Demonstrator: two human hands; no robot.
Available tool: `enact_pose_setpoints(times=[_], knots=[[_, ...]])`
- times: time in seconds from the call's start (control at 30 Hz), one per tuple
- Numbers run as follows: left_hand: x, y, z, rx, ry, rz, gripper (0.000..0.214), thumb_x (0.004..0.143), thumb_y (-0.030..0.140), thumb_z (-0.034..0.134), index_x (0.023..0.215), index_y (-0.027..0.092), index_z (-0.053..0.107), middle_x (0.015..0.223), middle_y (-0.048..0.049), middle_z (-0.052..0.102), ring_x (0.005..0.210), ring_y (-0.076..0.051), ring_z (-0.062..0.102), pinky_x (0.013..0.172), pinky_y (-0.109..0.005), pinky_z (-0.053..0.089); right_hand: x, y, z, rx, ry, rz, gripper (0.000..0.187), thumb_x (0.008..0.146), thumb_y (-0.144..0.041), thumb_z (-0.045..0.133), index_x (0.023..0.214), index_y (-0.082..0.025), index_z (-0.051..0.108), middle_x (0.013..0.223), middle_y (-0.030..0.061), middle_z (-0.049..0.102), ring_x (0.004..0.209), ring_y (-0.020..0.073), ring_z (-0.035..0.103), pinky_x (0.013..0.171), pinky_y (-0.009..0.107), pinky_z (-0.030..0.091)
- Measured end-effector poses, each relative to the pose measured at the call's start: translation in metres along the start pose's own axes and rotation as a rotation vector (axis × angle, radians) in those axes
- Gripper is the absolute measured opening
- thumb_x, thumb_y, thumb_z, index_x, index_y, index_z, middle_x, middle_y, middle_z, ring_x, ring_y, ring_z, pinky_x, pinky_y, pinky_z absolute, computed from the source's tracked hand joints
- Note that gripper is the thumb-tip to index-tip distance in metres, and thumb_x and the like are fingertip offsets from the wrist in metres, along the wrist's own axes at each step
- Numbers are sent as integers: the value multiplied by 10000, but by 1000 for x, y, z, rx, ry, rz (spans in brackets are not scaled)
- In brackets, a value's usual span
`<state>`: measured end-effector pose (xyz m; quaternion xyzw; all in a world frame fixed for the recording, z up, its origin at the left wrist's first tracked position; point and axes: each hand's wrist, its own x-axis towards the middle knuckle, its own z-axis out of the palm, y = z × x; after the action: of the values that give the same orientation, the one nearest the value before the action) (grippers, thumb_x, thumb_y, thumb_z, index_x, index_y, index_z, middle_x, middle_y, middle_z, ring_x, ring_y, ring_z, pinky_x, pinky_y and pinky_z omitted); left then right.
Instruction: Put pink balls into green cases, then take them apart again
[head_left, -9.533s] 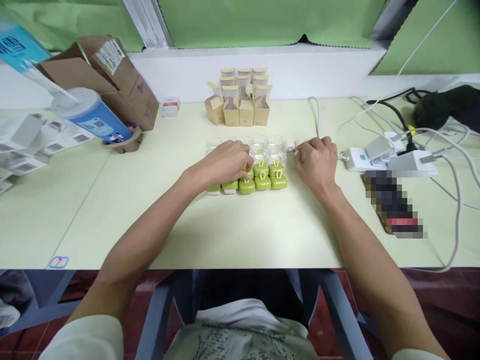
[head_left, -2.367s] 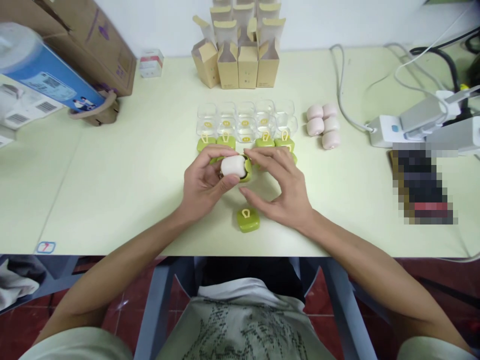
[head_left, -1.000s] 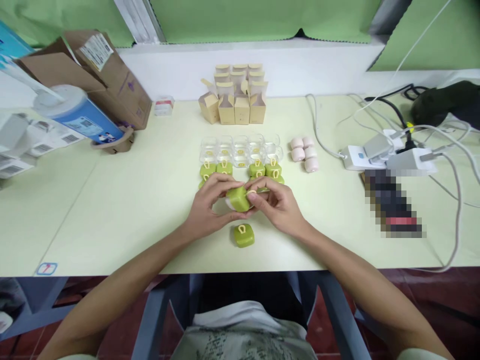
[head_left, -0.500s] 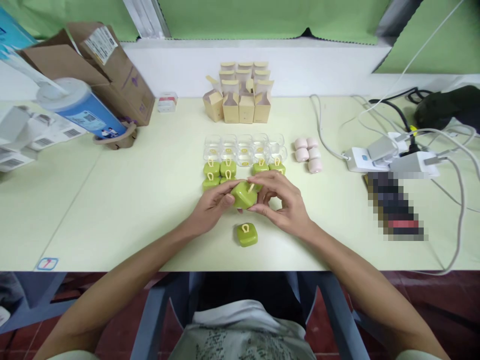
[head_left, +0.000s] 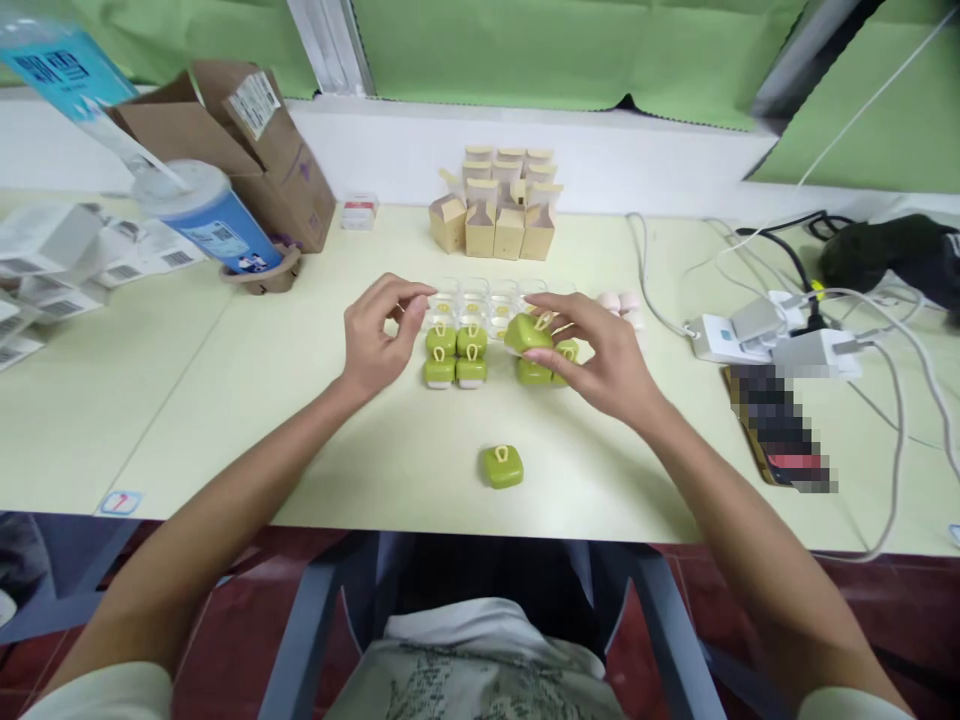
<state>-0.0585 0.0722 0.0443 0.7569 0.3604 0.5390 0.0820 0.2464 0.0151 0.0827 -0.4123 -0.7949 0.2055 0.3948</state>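
Has drawn the left hand (head_left: 377,338) away to the left, out of the two-handed hold of half a second ago; now poises it above the table (head_left: 285,470), back of the hand upward, forearm slanting in from the lower left, thumb and forefinger bent toward each other around a small gap, with nothing seen in the grasp. Overlaps with those fingertips the left edge of the clear cups (head_left: 474,300); cannot tell touching from merely passing in front. Leaves the four green cases (head_left: 456,357) at left in the same two-by-two block, just before the cups. Leaves likewise the loose green case (head_left: 502,466) alone near the table's front edge, loop on top. Has carried the raised green case (head_left: 527,335) away from the body and slightly rightward, to a tilted position before the cups, above the right-hand green cases (head_left: 535,374); cannot tell touching from apart there. Holds it with the right hand (head_left: 596,345) only, closed just to the width of the case, thumb on the near side, fingers arched over the far side, forearm slanting in from the lower right. Now partly hides behind that hand the pale pink cases (head_left: 628,302), earlier in full view.
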Motion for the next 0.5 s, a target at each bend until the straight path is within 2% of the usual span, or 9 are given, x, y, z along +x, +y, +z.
enact_pose_setpoints(times=[0.07,0.13,0.2,0.4,0.5], knots=[[-3,-20,-1,39,51,-9,342,1123,486,626,1065,209,818,951,-64,741,798,-146,662,662,-265,529,23,0,-11,-139,-243,54,428,1044,-467,754,1406,-239,765,1249,133,770,910,260,740,903,458,620],[-13,-34,-1,36,30,-59,322,1108,486,649,1090,212,817,988,-67,709,811,-146,651,658,-261,527,42,-2,-15,-273,-451,94,375,1041,-367,731,1380,-220,790,1168,138,748,896,268,717,891,448,576],[-23,-42,0,15,-27,-89,298,1098,470,668,1129,217,822,1027,-66,684,801,-135,646,663,-259,539,55,-5,-12,-367,-555,109,379,1042,-314,700,1400,-230,789,1148,143,722,937,288,701,876,431,541],[-32,-41,2,-30,-140,-60,250,1079,423,698,1085,230,858,1044,-67,654,759,-123,634,649,-274,557,62,-2,-1,-432,-570,72,404,1026,-359,726,1411,-253,784,1314,150,666,853,239,670,835,400,501],[-31,-40,1,-50,-151,-80,237,1061,413,720,1079,230,868,1069,-69,650,728,-106,636,641,-275,564,62,4,3,-449,-588,18,403,1011,-364,757,1392,-238,791,1240,133,697,903,258,685,806,376,474]])
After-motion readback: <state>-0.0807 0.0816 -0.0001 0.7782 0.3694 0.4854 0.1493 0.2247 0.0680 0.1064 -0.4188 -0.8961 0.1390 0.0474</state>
